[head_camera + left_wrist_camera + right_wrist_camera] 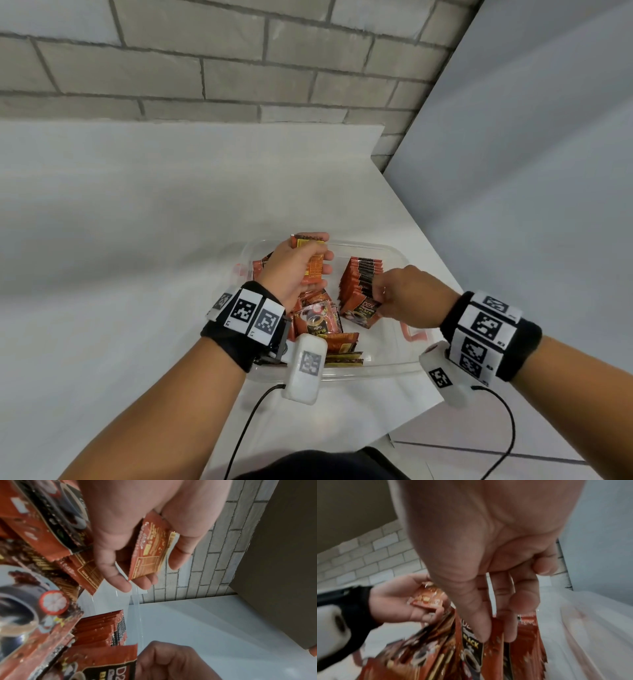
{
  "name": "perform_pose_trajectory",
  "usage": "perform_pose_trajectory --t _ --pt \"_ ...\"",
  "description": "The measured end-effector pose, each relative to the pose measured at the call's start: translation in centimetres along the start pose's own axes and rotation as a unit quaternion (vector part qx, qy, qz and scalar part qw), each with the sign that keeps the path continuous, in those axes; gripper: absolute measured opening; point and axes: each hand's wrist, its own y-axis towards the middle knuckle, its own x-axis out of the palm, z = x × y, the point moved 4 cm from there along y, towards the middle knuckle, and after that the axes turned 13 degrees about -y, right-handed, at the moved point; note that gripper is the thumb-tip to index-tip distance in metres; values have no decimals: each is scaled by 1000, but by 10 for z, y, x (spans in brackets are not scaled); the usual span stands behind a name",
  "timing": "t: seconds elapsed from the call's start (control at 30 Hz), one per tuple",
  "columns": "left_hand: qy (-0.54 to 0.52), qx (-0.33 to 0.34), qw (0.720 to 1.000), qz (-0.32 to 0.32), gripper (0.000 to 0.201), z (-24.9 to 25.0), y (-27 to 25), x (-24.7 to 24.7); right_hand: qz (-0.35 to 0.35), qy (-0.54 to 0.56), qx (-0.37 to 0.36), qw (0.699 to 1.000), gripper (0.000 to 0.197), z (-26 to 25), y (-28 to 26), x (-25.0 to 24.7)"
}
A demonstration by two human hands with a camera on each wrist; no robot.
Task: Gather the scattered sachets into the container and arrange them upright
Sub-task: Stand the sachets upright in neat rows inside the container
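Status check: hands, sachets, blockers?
Left hand holds one sachet above the container. Right hand grips the upright row. Loose sachets lie flat inside. No blockers seen.

Sachets [359, 291]: orange-red, black band, dark coffee-cup print, yellow "BLACK" lettering. Held sachet [313, 263]: orange back, yellow-gold panel and table print. Container [383, 368]: clear, reddish clips. Wristbands [493, 337]: black, white tiles with black square-code markers. Table [137, 240]: white. Wall [205, 61]: grey brick pattern.
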Motion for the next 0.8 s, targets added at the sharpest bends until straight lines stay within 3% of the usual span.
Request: perform_pose_trajectory --t 0.13,0.37,0.8 --pt "-2 -2 1000 -3 24 0 -1 1 -9 -81 12 997 10 -3 5 5" --pt "2 -1 1000 -6 22 0 -1 1 -4 -78 27 997 9 1 8 3" --pt "8 0 1000 -11 21 1 -4 3 -40 -183 5 982 8 -9 13 14"
